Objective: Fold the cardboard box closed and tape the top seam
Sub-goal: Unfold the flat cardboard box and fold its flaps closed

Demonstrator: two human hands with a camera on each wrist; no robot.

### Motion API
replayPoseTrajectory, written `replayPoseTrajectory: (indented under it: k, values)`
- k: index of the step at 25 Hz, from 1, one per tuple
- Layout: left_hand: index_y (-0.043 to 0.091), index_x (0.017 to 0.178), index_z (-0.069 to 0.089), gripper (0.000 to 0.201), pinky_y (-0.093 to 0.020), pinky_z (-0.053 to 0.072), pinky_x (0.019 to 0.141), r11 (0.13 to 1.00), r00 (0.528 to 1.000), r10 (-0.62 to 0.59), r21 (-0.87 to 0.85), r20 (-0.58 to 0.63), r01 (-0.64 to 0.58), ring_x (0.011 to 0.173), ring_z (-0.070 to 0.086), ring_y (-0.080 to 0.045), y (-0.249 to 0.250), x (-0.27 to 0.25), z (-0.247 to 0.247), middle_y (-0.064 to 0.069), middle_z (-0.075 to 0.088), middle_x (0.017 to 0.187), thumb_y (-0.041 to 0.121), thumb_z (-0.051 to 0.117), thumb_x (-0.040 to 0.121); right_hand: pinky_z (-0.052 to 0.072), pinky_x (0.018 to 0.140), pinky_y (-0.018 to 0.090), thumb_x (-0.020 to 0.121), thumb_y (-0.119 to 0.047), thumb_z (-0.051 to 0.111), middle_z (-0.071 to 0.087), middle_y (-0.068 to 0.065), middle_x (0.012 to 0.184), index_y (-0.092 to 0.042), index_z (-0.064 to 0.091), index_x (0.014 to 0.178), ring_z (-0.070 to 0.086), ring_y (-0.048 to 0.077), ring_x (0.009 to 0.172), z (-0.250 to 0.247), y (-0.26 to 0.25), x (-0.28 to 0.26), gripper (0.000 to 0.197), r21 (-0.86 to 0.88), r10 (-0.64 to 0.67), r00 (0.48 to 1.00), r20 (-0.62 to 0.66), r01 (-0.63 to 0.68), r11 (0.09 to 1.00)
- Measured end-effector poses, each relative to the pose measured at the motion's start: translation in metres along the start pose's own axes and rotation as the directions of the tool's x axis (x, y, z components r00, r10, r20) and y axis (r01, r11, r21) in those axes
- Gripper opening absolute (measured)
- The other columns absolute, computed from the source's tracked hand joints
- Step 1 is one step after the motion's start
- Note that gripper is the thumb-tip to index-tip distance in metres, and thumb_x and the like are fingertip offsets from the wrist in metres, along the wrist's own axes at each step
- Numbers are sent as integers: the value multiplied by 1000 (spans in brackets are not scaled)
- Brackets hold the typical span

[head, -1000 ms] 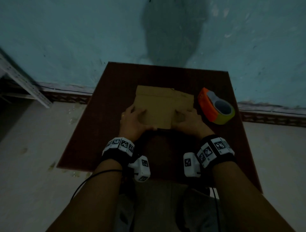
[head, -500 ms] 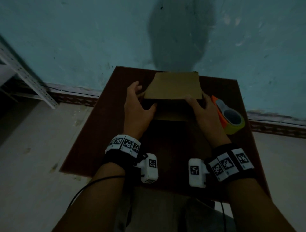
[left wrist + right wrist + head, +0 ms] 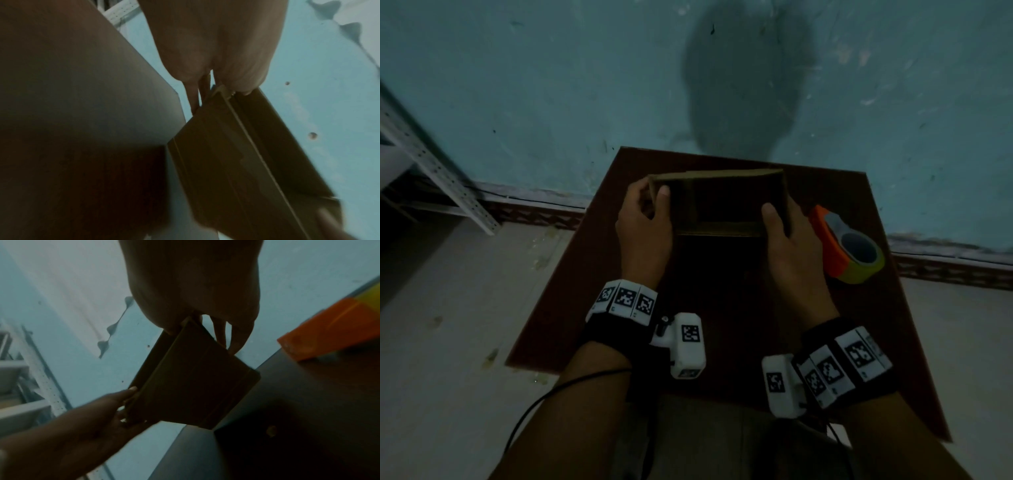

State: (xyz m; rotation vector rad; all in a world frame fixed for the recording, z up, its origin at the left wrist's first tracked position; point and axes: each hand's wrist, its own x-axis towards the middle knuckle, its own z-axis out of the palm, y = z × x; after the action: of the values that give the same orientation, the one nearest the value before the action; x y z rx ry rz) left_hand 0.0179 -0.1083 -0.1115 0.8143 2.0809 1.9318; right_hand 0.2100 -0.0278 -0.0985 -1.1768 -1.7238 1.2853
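A brown cardboard box [image 3: 722, 176] is held up above the dark red table [image 3: 592, 274], opened into a rectangular tube with its dark inside facing me. My left hand [image 3: 643, 219] pinches its left wall, thumb inside and fingers outside. My right hand [image 3: 787, 236] pinches the right wall the same way. The left wrist view shows the box [image 3: 236, 162] from below with my left hand [image 3: 213, 76] on its edge. Seen from the right wrist, my right hand [image 3: 197, 318] grips the box [image 3: 191, 382] at one corner. An orange tape dispenser [image 3: 842, 246] with a yellowish tape roll lies on the table to the right.
The small table stands against a teal wall [image 3: 551, 85]. A white perforated metal rack [image 3: 431, 161] leans at the left. Pale floor [image 3: 441, 325] surrounds the table. The tape dispenser [image 3: 329, 327] lies close beside my right hand.
The box was flat under both hands near the table's middle. Both hands lifted it away from me and pulled it open into a tube.
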Motion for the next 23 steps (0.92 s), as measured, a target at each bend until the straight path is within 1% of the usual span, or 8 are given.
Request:
replayPoseTrajectory:
  k: [2,4,7,14,17,19,20,23]
  values:
    - [23,112,63,12,-11,53,78,1000,1000,-4,-14,-25,4,93,65,13,4,1,-1,15,69,102,26,68,101,50,82,24,111,-51,43,71,-4,110,-32,71,114,64,-7,92,-4,-1,-2,34,-24,-6,998,-58,4,1000]
    - [19,102,63,9,-12,51,77,999,999,48,21,16,-49,87,65,11,9,-3,-2,15,68,95,22,71,99,45,67,17,114,-42,42,65,-2,88,-27,65,89,59,-4,70,-7,-4,-1,37,4,-2,991,-137,3,1000]
    - [17,106,66,10,-18,56,82,997,990,81,4,112,-82,92,68,3,13,-8,-4,13,70,97,18,71,98,42,58,6,115,-37,41,61,-4,82,-28,62,85,56,-11,61,-10,-10,1,38,47,-16,979,-203,26,999]
    - [36,135,64,44,-33,53,102,997,987,50,-62,155,-41,122,63,-12,20,-8,-7,1,66,133,52,56,95,36,51,13,112,-49,44,46,-8,60,-25,49,64,45,-1,48,-16,-20,-4,54,12,-33,982,-186,36,999]
    - [43,152,48,51,-38,40,110,998,975,-63,42,211,56,137,47,-18,20,-9,-3,3,53,151,57,41,103,36,57,24,110,-56,42,48,-11,51,-26,49,61,46,-3,43,-12,-22,-7,58,-31,36,996,-79,-39,999]
    - [37,154,41,45,-34,41,101,996,974,-86,22,208,84,131,49,-17,22,-13,-1,2,52,147,42,41,109,43,68,28,111,-56,41,64,-11,68,-25,64,75,57,-9,57,-10,-18,-6,52,-39,20,998,-57,-22,999]
    - [32,151,41,41,-31,44,95,997,981,-65,-35,185,72,123,55,-13,23,-15,0,3,56,139,32,45,110,50,80,32,111,-57,40,74,-7,91,-24,73,96,64,-12,79,-8,-16,-6,49,-37,-4,998,-61,1,999]
    - [23,136,42,31,-23,46,86,993,986,-13,-111,168,32,112,61,-7,20,-16,-1,-2,60,130,15,49,107,39,124,44,110,-61,35,55,-3,161,-30,46,161,49,9,146,-6,-13,-5,61,-62,-72,992,-100,66,996]
